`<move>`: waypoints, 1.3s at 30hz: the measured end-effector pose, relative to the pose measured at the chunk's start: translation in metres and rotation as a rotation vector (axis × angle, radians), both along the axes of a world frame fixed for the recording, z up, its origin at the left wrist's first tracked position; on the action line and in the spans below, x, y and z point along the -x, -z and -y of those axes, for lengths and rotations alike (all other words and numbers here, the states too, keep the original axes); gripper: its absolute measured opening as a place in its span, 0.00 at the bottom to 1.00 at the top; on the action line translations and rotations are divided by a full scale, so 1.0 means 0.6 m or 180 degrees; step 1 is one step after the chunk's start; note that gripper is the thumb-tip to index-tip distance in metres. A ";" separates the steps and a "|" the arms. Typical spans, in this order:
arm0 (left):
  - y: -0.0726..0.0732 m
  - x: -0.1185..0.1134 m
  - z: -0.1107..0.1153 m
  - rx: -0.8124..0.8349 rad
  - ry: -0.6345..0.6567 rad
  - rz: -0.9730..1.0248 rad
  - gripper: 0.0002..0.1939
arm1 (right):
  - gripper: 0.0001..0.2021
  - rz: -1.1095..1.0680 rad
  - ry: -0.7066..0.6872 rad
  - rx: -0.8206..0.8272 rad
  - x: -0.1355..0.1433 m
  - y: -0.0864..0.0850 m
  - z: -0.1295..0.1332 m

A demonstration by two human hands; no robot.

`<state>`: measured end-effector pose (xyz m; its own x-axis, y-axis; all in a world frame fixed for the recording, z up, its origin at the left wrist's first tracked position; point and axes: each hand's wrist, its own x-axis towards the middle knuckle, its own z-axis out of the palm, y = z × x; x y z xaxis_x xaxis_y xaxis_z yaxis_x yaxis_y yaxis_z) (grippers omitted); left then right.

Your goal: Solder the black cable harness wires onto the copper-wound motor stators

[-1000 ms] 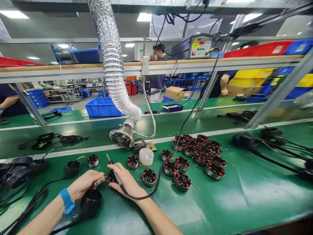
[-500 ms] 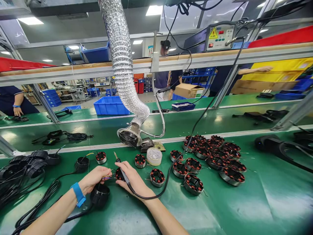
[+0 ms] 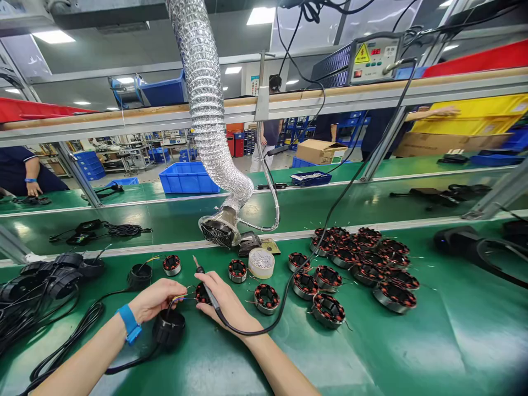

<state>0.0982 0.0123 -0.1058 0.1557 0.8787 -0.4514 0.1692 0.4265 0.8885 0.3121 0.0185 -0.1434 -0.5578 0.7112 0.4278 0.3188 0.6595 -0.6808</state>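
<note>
My left hand (image 3: 155,300), with a blue wrist strap, pinches thin coloured wires (image 3: 178,298). They run up from a round black housing (image 3: 169,329) on the bench just below it. My right hand (image 3: 231,309) holds a soldering iron (image 3: 211,296) across its fingers, the tip pointing up and away. The same hand's fingers rest around a small motor stator (image 3: 202,294) with copper-red windings, partly hidden by the hand. Between the hands, the coloured wires lie close to the stator's thin leads; whether they touch is too small to tell.
More stators (image 3: 371,264) are gathered at the right. A tub of silvery material (image 3: 261,263) stands behind my right hand, below the fume extraction duct (image 3: 218,228). Black housings with cables (image 3: 61,272) are heaped at the left. The iron's cord (image 3: 284,297) loops across the bench.
My left hand has shifted very slightly, with the coloured wires still pinched. My right hand, the soldering iron and the stator hold nearly the same place.
</note>
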 end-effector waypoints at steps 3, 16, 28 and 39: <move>0.007 -0.007 -0.001 -0.0098 0.0025 -0.0062 0.28 | 0.37 0.0006 -0.0001 -0.0016 0.001 0.000 0.000; 0.017 -0.008 -0.007 -0.0269 -0.0218 -0.0252 0.28 | 0.36 0.0007 0.0001 -0.0040 0.003 0.001 0.000; 0.011 -0.023 -0.002 -0.0478 -0.0051 -0.0585 0.34 | 0.36 0.0023 -0.0016 -0.0008 0.004 0.000 -0.001; -0.005 -0.011 0.002 -0.0043 0.0079 -0.0007 0.28 | 0.36 0.0006 -0.0032 0.0010 0.004 0.002 0.001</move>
<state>0.1046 0.0112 -0.1026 0.1766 0.8805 -0.4399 0.1814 0.4102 0.8938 0.3097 0.0181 -0.1445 -0.5659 0.7069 0.4244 0.3134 0.6605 -0.6823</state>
